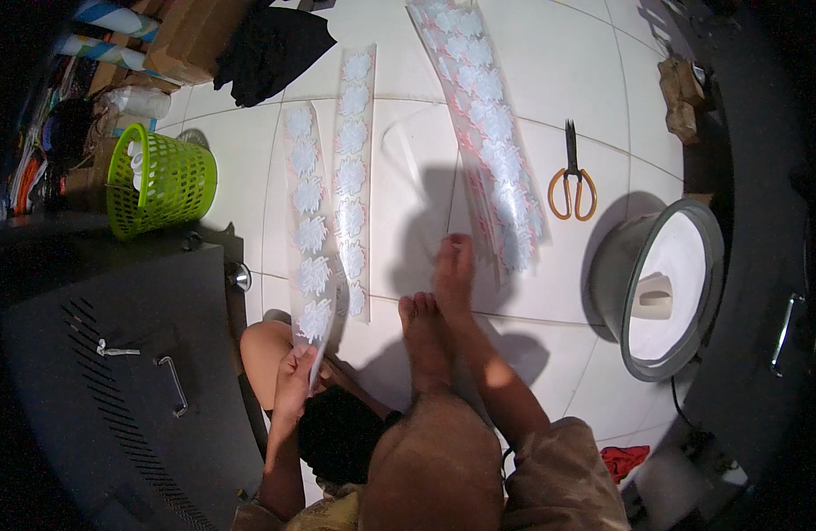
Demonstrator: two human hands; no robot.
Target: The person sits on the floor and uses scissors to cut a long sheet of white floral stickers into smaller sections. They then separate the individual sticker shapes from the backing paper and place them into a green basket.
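My left hand (294, 379) is closed on the near end of a clear strip with pale flower shapes (311, 234), which stretches away over the tiles. A second such strip (351, 159) lies right beside it. My right hand (455, 270) is above the floor, just past my bare foot (421, 323); its fingers are blurred, and what they hold, if anything, cannot be made out. Beyond it a thin white strip (412, 155) curves on the floor. A wider stack of flower-patterned sheets with reddish edges (492, 133) lies ahead and to the right.
Scissors with orange handles (572, 181) lie right of the stack. A grey round tub with a white inside (651, 292) stands at the right. At the left are a green basket (164, 181), a dark cabinet (133, 354) and black cloth (275, 53) by a cardboard box (195, 40).
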